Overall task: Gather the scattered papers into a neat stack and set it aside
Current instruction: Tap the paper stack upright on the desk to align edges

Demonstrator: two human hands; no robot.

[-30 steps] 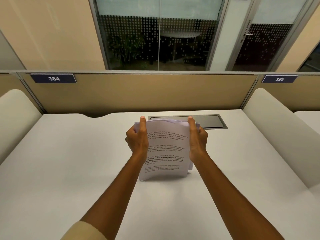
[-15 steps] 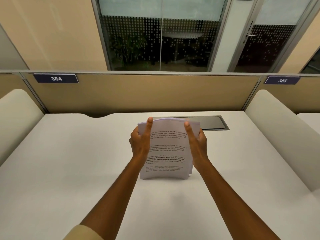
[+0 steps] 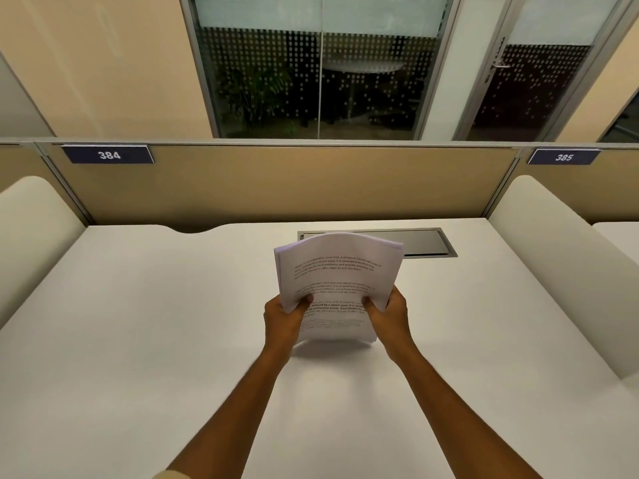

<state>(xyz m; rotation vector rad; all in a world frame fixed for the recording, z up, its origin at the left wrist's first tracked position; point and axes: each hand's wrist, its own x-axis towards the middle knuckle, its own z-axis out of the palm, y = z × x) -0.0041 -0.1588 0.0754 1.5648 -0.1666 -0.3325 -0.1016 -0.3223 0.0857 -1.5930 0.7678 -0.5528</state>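
You hold the sheaf of white printed paper sheets (image 3: 340, 281) upright above the middle of the pale, smooth tabletop (image 3: 138, 340), its bottom edge hanging clear over its own shadow, not resting. Your left hand (image 3: 285, 321) pinches the sheaf low on its 9 o'clock edge, thumb on the printed face and fingers hidden behind; your right hand (image 3: 389, 318) pinches it the same way low on the 3 o'clock edge. Both grips are pressed together on the paper.

The risk lies up at 12 o'clock. With both grips low, the upper half of the sheaf stands unsupported, and its top edge already bows and curls away from you, toward the dark recessed metal cable hatch (image 3: 425, 242) at the far side of the tabletop. If you loosen either pinch, the top could flop over and the sheets fan apart.

The sheet edges are not flush: at the 3 o'clock top corner and along the bottom you can see them stepped. Thin, slick paper probably slides sheet on sheet, so an uneven squeeze could skew the stack further, and a hard tap down on the tabletop could buckle the lowest corners.

No loose sheets show elsewhere, so squaring and setting aside seem to be what remains. Lay it down tilted and the top sheets may skate off.
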